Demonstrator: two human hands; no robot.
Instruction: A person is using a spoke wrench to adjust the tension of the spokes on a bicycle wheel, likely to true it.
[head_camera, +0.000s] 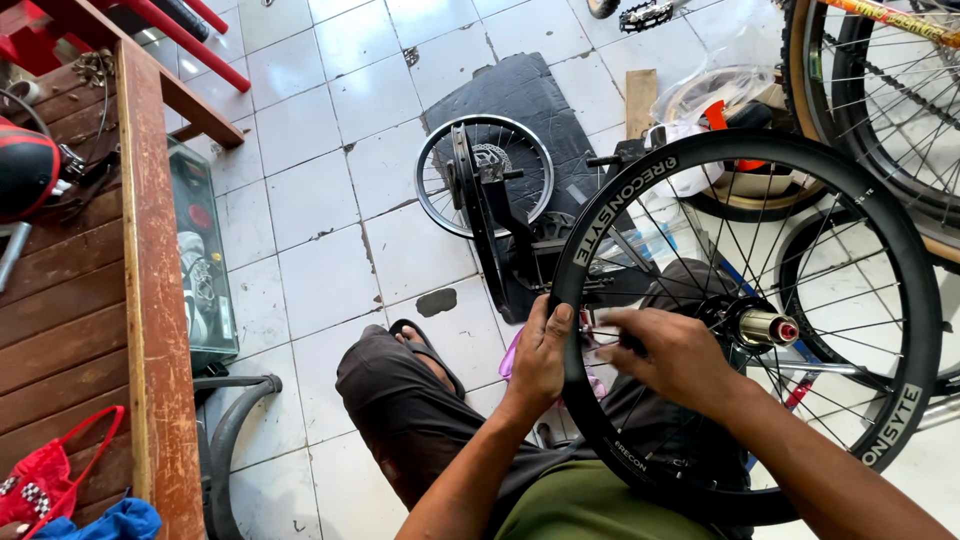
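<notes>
A white tiled floor (330, 170) fills most of the head view, with a brown wooden bench (95, 300) running down the left edge. Leaning at the bench's right side is a flat clear-fronted package (200, 260), tall and rectangular, with a green border and red and white shapes inside. At the bench's lower left corner lie a red mesh bag (45, 480) and a blue cloth (100, 522).

The largest thing in hand is a black deep-section bicycle wheel (900, 300), standing upright over the person's lap at the right of the view, its rim carrying long white lettered labels at the top left, bottom left and lower right. Its silver hub (765, 327) with a red end sits just right of the hands. Behind it, at the top right corner, stand more spoked wheels (880, 100) with tyres.

In the middle of the floor a black truing stand (500, 250) holds a smaller silver-rimmed wheel (440, 165), set on a dark mat (520, 95). A crumpled clear plastic bag (720, 95) lies beyond the black wheel's top edge.

The left hand (540, 355) is clasped over the wheel's left rim, thumb on the sidewall. The right hand (675, 355) reaches in among the spokes (690, 250), fingers pinched together around a small dark tool or spoke end; which one cannot be told.
</notes>
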